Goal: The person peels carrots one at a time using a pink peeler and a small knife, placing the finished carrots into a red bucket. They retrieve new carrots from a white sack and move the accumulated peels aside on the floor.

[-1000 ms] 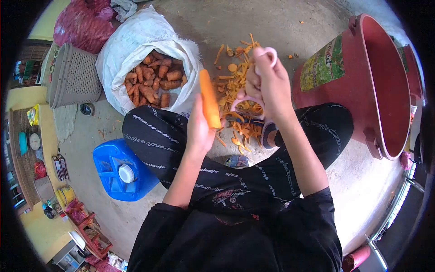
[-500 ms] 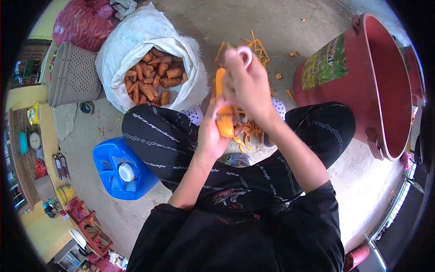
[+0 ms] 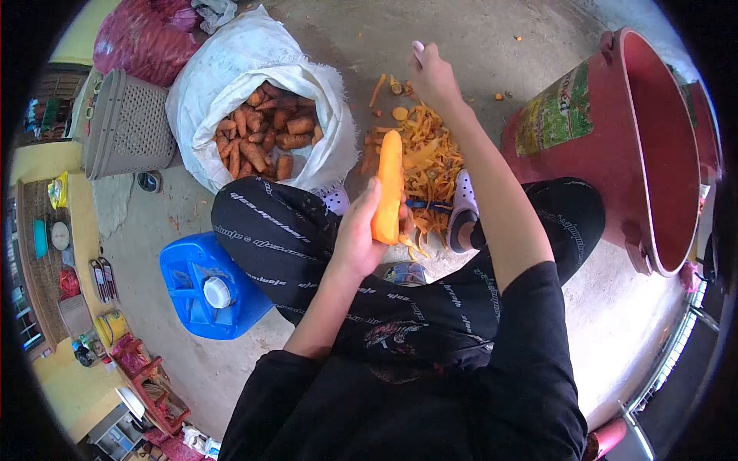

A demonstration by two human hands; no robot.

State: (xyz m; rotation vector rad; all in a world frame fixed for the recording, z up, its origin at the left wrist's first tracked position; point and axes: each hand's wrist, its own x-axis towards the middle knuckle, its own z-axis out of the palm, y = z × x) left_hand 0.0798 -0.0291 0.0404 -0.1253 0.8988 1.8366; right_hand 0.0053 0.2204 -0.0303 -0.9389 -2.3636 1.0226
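Far left of the peel pile (image 3: 432,157), blue jug (image 3: 201,286) and open sack (image 3: 231,69) of carrots. At its left edge, left hand (image 3: 355,234) gripping a peeled carrot (image 3: 388,184) upright. Beyond its far edge, right hand (image 3: 434,75) clenched round a pink peeler (image 3: 417,47). Right of it, red bucket (image 3: 600,146).

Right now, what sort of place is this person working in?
Probably a home yard or back kitchen used for preparing vegetables: bare concrete floor, a white sack full of carrots, a heap of peelings, and a big red bucket. The left hand holds a peeled carrot.
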